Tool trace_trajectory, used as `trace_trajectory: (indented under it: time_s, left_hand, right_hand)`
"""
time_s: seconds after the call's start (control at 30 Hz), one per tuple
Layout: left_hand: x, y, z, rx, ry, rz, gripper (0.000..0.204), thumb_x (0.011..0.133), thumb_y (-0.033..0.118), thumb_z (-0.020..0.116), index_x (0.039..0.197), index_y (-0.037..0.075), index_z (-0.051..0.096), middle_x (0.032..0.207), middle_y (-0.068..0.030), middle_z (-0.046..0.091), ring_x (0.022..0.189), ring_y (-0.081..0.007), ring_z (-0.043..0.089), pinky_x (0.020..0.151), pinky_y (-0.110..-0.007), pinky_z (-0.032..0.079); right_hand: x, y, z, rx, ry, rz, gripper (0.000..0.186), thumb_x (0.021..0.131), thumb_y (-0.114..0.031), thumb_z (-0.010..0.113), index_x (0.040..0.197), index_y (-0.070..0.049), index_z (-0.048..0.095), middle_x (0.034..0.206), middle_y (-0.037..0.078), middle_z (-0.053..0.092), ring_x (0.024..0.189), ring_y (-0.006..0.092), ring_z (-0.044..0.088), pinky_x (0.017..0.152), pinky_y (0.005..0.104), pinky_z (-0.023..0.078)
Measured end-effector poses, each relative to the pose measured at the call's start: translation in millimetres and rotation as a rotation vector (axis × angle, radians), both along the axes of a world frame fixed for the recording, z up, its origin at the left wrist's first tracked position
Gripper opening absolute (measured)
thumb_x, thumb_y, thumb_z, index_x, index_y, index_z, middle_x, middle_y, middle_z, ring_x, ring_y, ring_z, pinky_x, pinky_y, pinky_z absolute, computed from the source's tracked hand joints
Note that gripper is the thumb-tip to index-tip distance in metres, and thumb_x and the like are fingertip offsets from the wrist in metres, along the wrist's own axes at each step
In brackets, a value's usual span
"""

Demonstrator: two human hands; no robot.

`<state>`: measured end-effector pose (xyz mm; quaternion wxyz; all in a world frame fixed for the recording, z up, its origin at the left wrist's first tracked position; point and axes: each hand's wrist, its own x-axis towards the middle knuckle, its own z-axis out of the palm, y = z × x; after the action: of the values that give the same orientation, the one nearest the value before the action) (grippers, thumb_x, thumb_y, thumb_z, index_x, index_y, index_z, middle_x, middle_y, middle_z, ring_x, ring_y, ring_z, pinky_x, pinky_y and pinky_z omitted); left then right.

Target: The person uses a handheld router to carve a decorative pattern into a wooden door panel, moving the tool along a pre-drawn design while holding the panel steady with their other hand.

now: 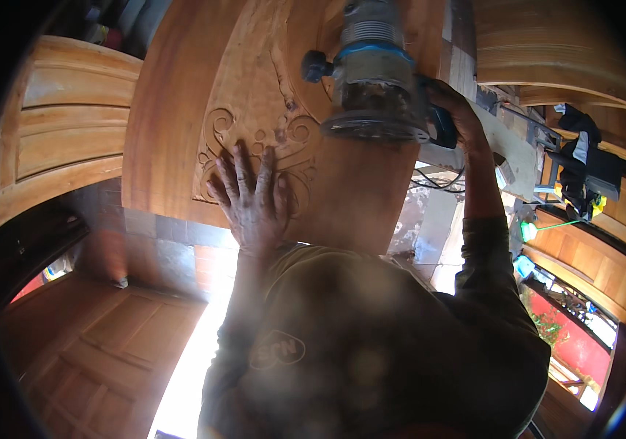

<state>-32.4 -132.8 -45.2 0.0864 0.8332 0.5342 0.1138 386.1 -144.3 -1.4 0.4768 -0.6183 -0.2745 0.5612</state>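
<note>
A wooden door panel (357, 194) lies in front of me, with scrolls and curls carved near its close end. My left hand (254, 197) rests flat on the carving, its fingers spread. My right hand (453, 110) is closed round the side handle of a wood router (375, 84), a grey tool with a blue ring, a black knob on its left and a round base plate. The router is over the right part of the panel; I cannot tell whether its base touches the wood. The bit does not show.
Panelled wooden doors stand at the left (75, 110) and lower left (112, 340). A dark cable (437, 179) loops beside the panel's right edge. Further right are a black bag-like bundle (583, 172) and more wooden panels (569, 256). Tiled floor (170, 241) shows below.
</note>
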Motion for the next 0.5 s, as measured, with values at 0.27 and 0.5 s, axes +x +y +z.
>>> trace_trajectory:
  time_s: [0.27, 0.5]
  left_hand:
    - [-3.3, -4.1, -8.4, 0.092, -0.066, -0.027, 0.045, 0.102, 0.042, 0.052, 0.143, 0.026, 0.062, 0.165, -0.0127, 0.038, 0.155, -0.0439, 0.023, 0.124, -0.064, 0.007]
    - [-7.6, -6.9, -10.8, 0.116, -0.162, -0.028, 0.041, 0.104, 0.040, 0.050, 0.140, 0.024, 0.063, 0.164, -0.0103, 0.040, 0.155, -0.0436, 0.025, 0.125, -0.063, 0.008]
  right_hand:
    - [9.2, 0.1, -16.2, 0.021, 0.025, -0.023, 0.045, 0.094, -0.029, 0.076, 0.127, -0.002, 0.064, 0.098, 0.005, 0.072, 0.079, 0.0117, 0.068, 0.071, 0.0277, 0.055]
    - [13.3, -3.6, -13.1, -0.012, 0.017, -0.013, 0.048, 0.091, -0.034, 0.080, 0.124, -0.003, 0.066, 0.097, 0.007, 0.072, 0.078, 0.0139, 0.068, 0.070, 0.0286, 0.055]
